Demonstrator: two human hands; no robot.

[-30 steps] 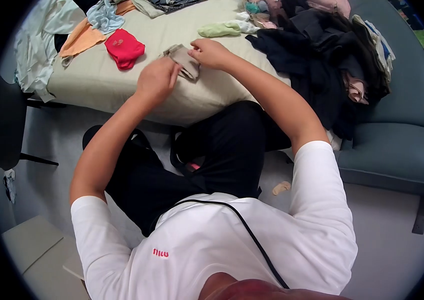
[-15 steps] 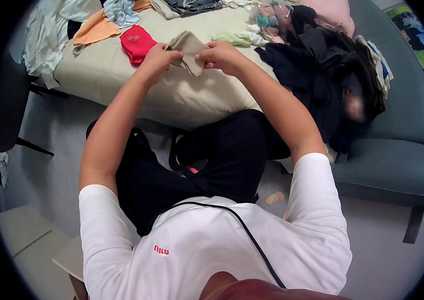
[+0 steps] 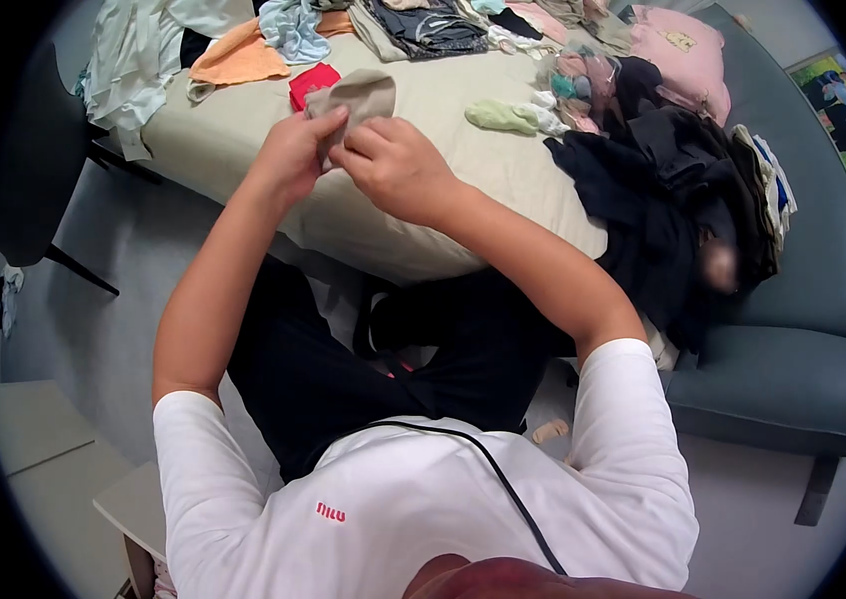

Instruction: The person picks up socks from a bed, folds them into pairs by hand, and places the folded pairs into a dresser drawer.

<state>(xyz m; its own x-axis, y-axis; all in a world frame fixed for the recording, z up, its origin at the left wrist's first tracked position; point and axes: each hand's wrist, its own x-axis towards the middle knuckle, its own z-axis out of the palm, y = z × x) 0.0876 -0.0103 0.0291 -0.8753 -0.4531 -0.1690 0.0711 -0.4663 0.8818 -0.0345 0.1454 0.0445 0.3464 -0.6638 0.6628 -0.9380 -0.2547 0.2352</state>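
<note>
A beige sock (image 3: 373, 95), as far as its bunched shape shows, is held in both hands just above the near edge of the bed. My left hand (image 3: 293, 155) pinches it from the left, thumb on top. On the other side my right hand (image 3: 398, 170) has its fingers curled against the cloth, close to the left thumb, hiding the lower part. Right behind it lies a folded red cloth item (image 3: 311, 82), partly covered from view. A pale green sock (image 3: 503, 116) rests on the sheet to the right.
The bed (image 3: 243, 150) carries an orange cloth (image 3: 238, 55), light blue cloth (image 3: 293, 30) and other clothes at the back. Dark clothes (image 3: 642, 200) are heaped at right, by a pink pillow (image 3: 682, 55) and the grey-green headboard (image 3: 812, 270). A dark chair (image 3: 28, 170) stands left.
My hands have come together and shifted slightly left and lower, bunching the beige sock that was stretched between them. The view has tilted, showing more of the bed's far side.
</note>
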